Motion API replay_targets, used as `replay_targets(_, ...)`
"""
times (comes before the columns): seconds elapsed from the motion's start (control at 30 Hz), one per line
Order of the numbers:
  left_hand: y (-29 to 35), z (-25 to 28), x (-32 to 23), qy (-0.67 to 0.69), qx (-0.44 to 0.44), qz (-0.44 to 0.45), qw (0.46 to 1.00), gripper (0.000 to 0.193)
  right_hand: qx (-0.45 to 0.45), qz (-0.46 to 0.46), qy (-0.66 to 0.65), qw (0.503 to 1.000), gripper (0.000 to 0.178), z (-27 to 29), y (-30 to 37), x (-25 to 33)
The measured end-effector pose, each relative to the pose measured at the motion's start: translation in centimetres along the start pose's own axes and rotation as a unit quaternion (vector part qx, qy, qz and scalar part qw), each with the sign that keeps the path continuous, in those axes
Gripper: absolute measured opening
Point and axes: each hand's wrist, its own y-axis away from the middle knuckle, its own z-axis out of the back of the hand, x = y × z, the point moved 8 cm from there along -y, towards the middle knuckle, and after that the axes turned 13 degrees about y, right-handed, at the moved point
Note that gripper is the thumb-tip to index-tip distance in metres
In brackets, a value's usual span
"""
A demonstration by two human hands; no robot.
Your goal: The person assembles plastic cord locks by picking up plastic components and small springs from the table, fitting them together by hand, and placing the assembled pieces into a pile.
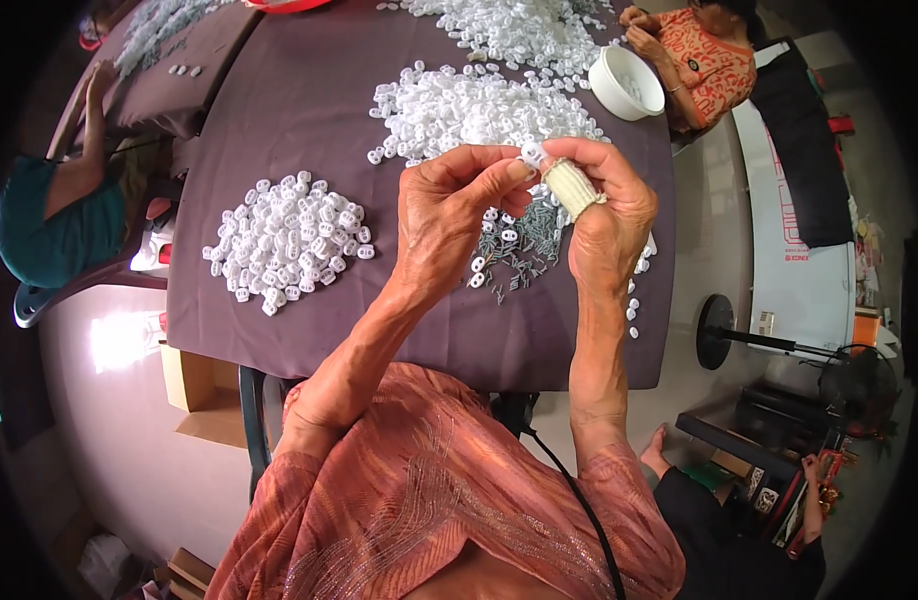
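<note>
Over the dark tablecloth, my two hands meet at a small white plastic two-hole piece (532,154), which looks like a cord lock. My left hand (434,215) is closed, thumb and forefinger pinching at its left side. From the other side my right hand (611,225) grips it, and a cream knitted finger cover (573,188) wraps its thumb. Below the fingertips lies a loose heap of small grey springs (527,245), partly hidden by my hands. A few white pieces (477,272) lie among them.
A large heap of white pieces (459,105) lies just beyond my hands, a smaller heap (289,235) to the left. A white bowl (627,84) stands far right near a person in orange (709,65). Another person in teal (54,215) sits left.
</note>
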Motion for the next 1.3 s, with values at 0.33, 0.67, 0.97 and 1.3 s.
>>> replay_targets(0.33, -0.2, 0.4, 0.4, 0.021, -0.004, 0.004, 1.000, 0.021, 0.007, 0.003, 0.012, 1.000, 0.023, -0.1, 0.1, -0.6)
replay_targets(0.67, -0.7, 1.0, 1.7, 0.066, -0.001, 0.056, 0.996, 0.023, 0.033, -0.010, 0.022, 0.999, 0.025, -0.7, 0.2, -1.1)
replay_targets(0.97, -0.7, 1.5, 2.8, 0.094, -0.005, 0.100, 0.990, 0.023, 0.059, -0.012, 0.050, 0.997, 0.027, -0.8, 0.1, -1.7)
replay_targets(1.3, -1.0, 1.9, 3.3, 0.101, -0.025, 0.098, 0.990, 0.022, 0.041, 0.103, 0.227, 0.968, 0.034, -1.1, 0.3, -0.1)
